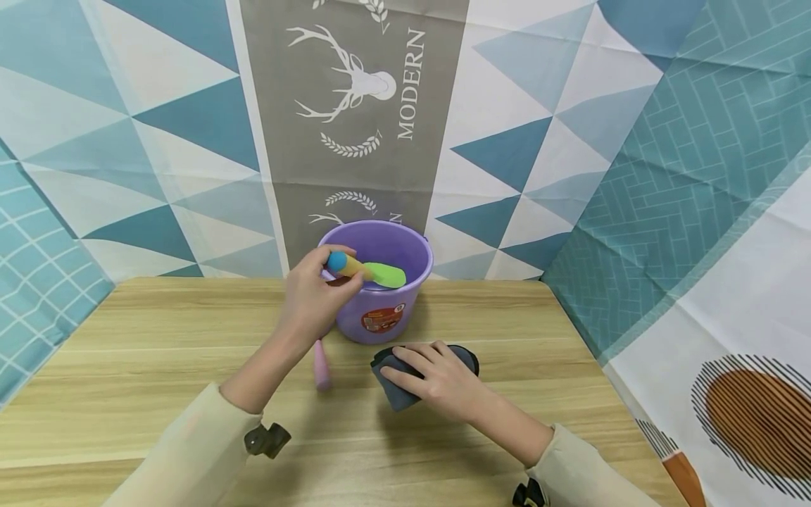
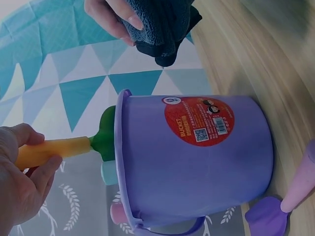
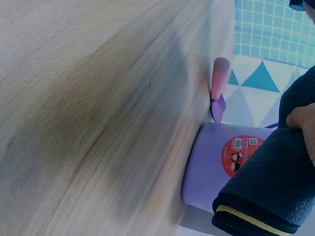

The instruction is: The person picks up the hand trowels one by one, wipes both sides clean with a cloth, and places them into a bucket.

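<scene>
My left hand [image 1: 313,289] pinches the yellow handle of a toy shovel [image 1: 388,275], which has a blue end and a green blade. The blade is at the mouth of a purple bucket [image 1: 347,320] standing on the table. In the left wrist view, the blade [image 2: 104,135] partly passes behind the bucket's rim. My right hand [image 1: 443,380] grips a folded dark grey towel [image 1: 399,394] in front of the bucket. Its fingers lie over the top, and a yellow stripe edges the towel [image 3: 268,196] in the right wrist view.
A second toy shovel with a pink handle [image 1: 322,370] and purple blade [image 2: 267,216] lies on the wooden table [image 1: 158,366], left of the bucket. A teal end [image 2: 109,173] and a pink end [image 2: 118,214] poke out of the bucket. Patterned cloth [image 1: 507,105] hangs behind the table.
</scene>
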### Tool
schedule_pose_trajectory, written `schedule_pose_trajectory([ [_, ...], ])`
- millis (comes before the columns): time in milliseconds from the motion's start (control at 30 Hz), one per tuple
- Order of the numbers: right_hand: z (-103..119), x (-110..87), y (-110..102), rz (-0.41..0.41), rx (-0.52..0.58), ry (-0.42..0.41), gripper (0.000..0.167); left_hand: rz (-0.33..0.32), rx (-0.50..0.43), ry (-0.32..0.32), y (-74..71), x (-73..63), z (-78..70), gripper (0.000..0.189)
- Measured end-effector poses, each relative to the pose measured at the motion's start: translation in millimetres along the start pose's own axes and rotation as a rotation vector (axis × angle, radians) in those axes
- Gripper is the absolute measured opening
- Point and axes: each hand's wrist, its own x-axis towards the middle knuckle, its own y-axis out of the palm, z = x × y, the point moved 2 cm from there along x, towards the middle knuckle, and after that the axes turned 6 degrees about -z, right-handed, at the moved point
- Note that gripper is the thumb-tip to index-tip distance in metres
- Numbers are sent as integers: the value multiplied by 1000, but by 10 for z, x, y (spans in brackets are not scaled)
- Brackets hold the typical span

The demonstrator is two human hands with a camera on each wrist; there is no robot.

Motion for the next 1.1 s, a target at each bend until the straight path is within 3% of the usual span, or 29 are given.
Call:
schedule_pose_trajectory([
  [167, -1, -9, 1, 4, 1, 6, 42, 6, 29, 20, 53, 39, -4, 28],
  [667, 3, -10, 6, 8, -11, -4, 45, 31, 113, -19, 193, 134, 67, 25],
  [1100, 2, -27, 20, 3, -20, -6, 43, 84, 53, -74, 307, 176, 183, 37],
])
